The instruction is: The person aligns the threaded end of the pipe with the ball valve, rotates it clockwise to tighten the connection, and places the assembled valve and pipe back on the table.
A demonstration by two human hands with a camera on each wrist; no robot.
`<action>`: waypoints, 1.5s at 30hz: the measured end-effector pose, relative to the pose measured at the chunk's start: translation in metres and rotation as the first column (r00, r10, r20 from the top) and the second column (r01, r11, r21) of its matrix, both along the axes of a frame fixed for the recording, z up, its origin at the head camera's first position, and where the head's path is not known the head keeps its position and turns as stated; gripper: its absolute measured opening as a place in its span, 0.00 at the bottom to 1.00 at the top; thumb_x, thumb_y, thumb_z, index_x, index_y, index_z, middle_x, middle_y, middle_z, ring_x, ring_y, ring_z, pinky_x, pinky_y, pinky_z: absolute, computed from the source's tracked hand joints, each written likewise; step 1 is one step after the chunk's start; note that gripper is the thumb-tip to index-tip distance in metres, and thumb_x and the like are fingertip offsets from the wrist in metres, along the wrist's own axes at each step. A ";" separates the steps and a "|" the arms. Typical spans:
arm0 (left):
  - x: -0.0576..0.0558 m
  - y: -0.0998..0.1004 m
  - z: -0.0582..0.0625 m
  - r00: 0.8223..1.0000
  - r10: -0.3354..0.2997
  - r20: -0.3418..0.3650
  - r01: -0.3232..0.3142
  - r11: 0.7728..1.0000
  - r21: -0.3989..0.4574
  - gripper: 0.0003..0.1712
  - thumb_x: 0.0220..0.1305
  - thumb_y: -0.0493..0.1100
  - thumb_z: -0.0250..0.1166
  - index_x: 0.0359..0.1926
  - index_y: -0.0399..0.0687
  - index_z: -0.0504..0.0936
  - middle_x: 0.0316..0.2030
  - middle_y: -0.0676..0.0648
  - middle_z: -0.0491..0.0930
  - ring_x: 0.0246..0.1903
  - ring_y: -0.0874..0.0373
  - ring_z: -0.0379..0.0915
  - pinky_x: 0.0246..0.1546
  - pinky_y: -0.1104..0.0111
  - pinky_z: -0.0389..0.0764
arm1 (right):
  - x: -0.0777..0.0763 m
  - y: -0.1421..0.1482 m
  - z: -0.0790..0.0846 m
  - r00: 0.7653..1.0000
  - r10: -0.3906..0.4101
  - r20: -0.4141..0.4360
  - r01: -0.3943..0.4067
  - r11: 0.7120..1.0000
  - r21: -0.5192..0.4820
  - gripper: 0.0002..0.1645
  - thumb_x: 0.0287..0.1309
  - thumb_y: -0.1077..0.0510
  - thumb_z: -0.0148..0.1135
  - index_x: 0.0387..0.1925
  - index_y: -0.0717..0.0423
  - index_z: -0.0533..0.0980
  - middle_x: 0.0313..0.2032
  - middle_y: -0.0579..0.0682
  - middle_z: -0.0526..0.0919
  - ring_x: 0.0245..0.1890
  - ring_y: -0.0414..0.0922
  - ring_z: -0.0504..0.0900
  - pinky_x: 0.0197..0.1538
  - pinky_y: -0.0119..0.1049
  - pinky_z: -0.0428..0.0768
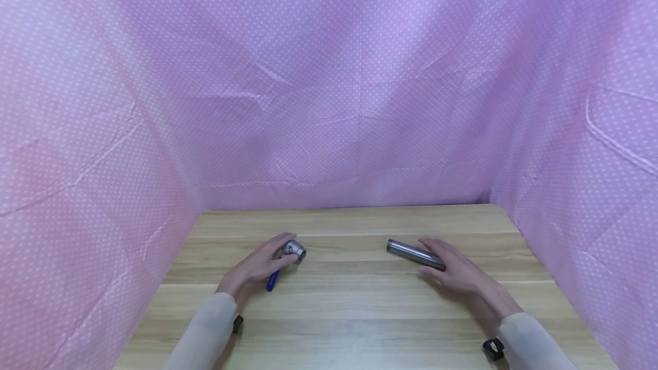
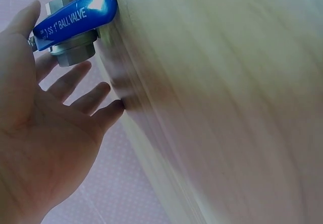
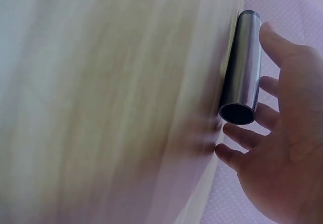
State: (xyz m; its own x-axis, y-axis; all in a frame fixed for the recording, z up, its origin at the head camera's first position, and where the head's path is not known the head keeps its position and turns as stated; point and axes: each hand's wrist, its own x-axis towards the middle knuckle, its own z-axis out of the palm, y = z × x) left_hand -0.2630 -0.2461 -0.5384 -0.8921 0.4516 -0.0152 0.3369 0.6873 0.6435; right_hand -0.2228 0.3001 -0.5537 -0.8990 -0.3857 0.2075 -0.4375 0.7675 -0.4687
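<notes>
A metal ball valve (image 1: pixel 293 249) with a blue lever handle (image 2: pixel 75 18) rests on the left part of the wooden table. My left hand (image 1: pixel 259 261) is spread around it, thumb on one side and fingers on the other. "SS 1" BALL VALVE" is printed on the handle. On the right lies a smooth metal pipe (image 1: pixel 415 254), its hollow end (image 3: pixel 237 114) visible in the right wrist view. My right hand (image 1: pixel 460 270) spreads beside the pipe's near end, thumb and fingers on either side of it, loosely extended.
The light wooden table (image 1: pixel 354 313) runs back to a pink polka-dot cloth (image 1: pixel 349 101), which also hangs along the left and right sides. A black band (image 1: pixel 493 349) shows at the right wrist.
</notes>
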 end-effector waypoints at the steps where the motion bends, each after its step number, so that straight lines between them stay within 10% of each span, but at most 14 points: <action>1: 0.000 0.000 0.000 1.000 -0.002 0.001 0.002 1.000 -0.003 0.43 0.85 0.62 0.64 0.87 0.46 0.66 0.85 0.34 0.67 0.80 0.32 0.71 0.85 0.31 0.72 | 0.000 0.000 0.000 1.000 0.001 -0.002 -0.001 1.000 -0.004 0.45 0.74 0.43 0.75 0.82 0.59 0.71 0.74 0.65 0.81 0.74 0.68 0.81 0.79 0.73 0.80; 12: -0.001 0.003 0.001 0.999 0.037 0.030 -0.037 0.999 -0.020 0.41 0.83 0.62 0.67 0.86 0.52 0.70 0.71 0.41 0.84 0.62 0.52 0.82 0.73 0.45 0.85 | -0.004 0.000 -0.002 0.999 0.014 -0.044 -0.015 0.999 -0.028 0.37 0.69 0.49 0.80 0.72 0.62 0.79 0.65 0.61 0.89 0.64 0.63 0.89 0.72 0.68 0.88; 27: 0.005 -0.005 0.009 0.994 0.029 0.102 -0.029 1.000 0.002 0.39 0.83 0.60 0.66 0.84 0.48 0.72 0.79 0.36 0.77 0.79 0.35 0.72 0.86 0.31 0.69 | -0.007 0.001 -0.001 0.991 0.033 -0.129 -0.035 0.999 -0.017 0.18 0.65 0.60 0.82 0.55 0.55 0.88 0.48 0.45 0.92 0.49 0.45 0.89 0.56 0.49 0.94; 45: 0.011 -0.007 0.009 0.988 0.057 0.142 -0.070 0.994 0.084 0.40 0.74 0.61 0.76 0.78 0.48 0.79 0.70 0.44 0.84 0.64 0.51 0.79 0.74 0.45 0.84 | -0.006 -0.004 -0.002 0.991 -0.010 -0.134 0.009 1.000 -0.006 0.18 0.62 0.63 0.82 0.52 0.55 0.88 0.44 0.42 0.89 0.44 0.40 0.86 0.50 0.42 0.93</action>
